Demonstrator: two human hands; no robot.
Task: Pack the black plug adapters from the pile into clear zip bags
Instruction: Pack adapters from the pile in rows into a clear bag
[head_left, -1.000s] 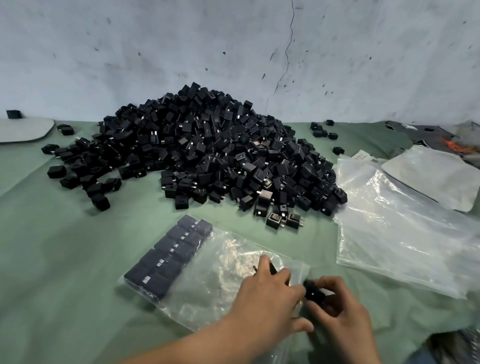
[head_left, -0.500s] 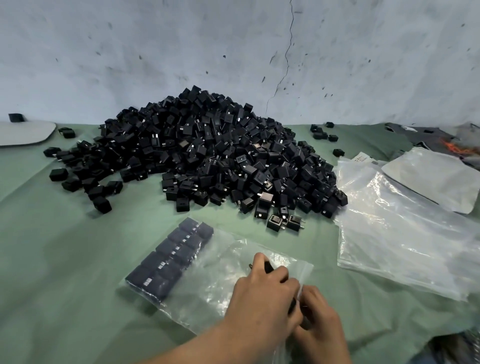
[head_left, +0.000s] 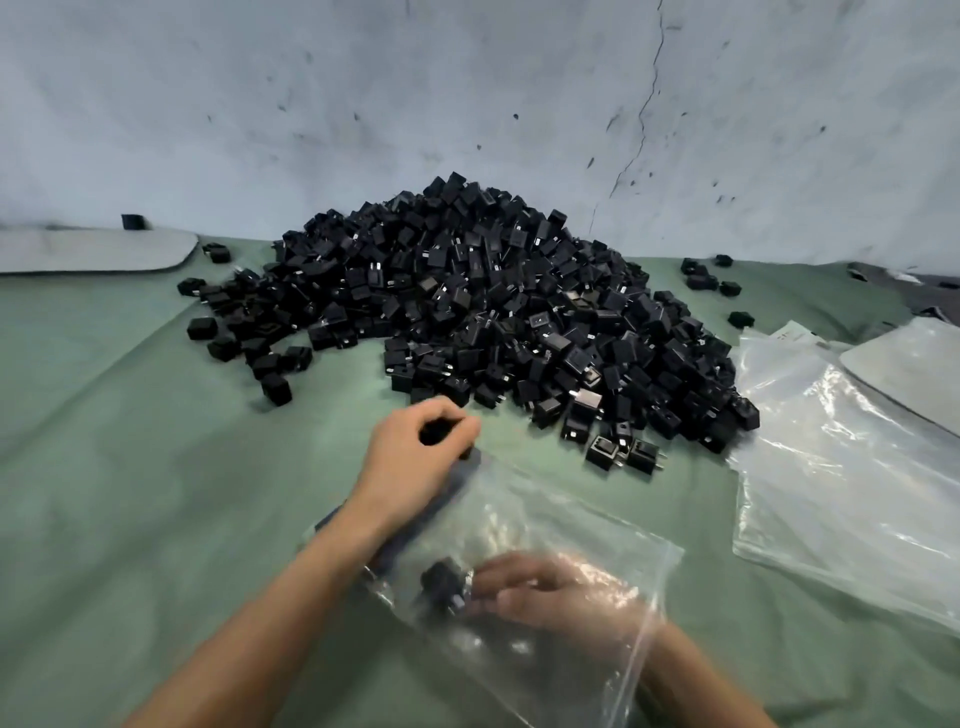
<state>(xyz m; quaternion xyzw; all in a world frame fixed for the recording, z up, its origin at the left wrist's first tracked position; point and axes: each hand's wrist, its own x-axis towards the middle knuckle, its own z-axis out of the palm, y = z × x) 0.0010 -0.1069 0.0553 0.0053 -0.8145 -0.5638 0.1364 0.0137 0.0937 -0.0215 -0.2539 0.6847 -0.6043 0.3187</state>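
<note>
A big pile of black plug adapters (head_left: 493, 312) lies on the green cloth (head_left: 130, 493) against the wall. In front of it is a clear zip bag (head_left: 582, 525). My right hand (head_left: 550, 592) is inside the bag, seen through the plastic, its fingers pinching a black adapter (head_left: 444, 584). My left hand (head_left: 415, 452) hovers over the bag's far end, its fingers curled round a dark adapter (head_left: 435, 431). My left wrist and forearm hide most of the adapters packed in a row in the bag.
A stack of empty clear bags (head_left: 841, 493) lies at the right, with a grey flat sheet (head_left: 914, 374) beyond it. Another grey sheet (head_left: 93, 249) lies at the far left. Loose adapters (head_left: 275, 387) are scattered left of the pile and others (head_left: 701, 280) behind it to the right.
My left hand has moved from the bag's mouth up to its far end. My right hand has gone into the bag with its adapter. The camera has moved closer.
</note>
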